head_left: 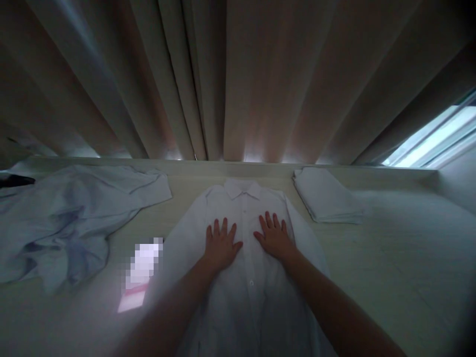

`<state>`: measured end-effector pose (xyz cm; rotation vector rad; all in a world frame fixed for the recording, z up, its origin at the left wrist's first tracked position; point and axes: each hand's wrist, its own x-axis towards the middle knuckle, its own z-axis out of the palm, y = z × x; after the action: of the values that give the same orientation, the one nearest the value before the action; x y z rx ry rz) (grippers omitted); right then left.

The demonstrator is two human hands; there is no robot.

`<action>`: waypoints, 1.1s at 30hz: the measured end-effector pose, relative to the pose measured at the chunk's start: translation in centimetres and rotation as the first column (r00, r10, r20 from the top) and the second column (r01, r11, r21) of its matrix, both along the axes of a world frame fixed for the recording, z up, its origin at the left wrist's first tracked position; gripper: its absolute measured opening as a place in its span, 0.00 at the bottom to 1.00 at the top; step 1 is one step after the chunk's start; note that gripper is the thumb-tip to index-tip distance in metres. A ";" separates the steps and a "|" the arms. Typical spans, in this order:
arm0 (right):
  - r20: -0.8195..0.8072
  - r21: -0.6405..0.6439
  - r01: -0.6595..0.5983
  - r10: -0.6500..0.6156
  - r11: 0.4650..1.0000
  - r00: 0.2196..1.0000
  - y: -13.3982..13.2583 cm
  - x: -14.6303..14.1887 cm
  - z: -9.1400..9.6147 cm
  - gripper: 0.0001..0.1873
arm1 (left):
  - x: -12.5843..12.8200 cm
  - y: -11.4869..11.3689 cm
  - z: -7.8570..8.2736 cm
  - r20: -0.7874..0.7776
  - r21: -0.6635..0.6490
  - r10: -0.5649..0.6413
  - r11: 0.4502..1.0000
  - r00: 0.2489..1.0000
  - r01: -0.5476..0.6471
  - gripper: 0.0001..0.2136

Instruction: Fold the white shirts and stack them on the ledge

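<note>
A white button-up shirt [249,302] lies spread front side up on the pale floor, its collar pointing away from me and its button front fastened down the middle. My left hand [220,246] rests flat on the left chest of the shirt, fingers spread. On the other side of the button line, my right hand [275,237] lies flat too, with its fingers apart. Neither hand grips the cloth. The shirt's sleeves run down along both sides, and my forearms partly cover its lower part.
A crumpled white garment [82,213] lies at the left. Beside my left forearm a phone with a lit screen [134,297] lies on the floor [375,277]. A folded white cloth [327,196] sits at the right. Long curtains [275,84] hang behind, above a low ledge [208,168].
</note>
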<state>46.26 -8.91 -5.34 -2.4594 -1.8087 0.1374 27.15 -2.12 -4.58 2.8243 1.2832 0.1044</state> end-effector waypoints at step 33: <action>-0.013 0.025 -0.043 0.043 0.999 0.999 -17.9 -6.2 1.2 0.33 | -12.6 -13.7 2.3 -0.119 0.039 -0.009 0.999 0.993 0.014 0.24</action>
<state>40.09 -26.85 -4.16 -2.3985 -1.8469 0.1341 14.51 -15.78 -2.29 2.9113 1.3012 -0.0404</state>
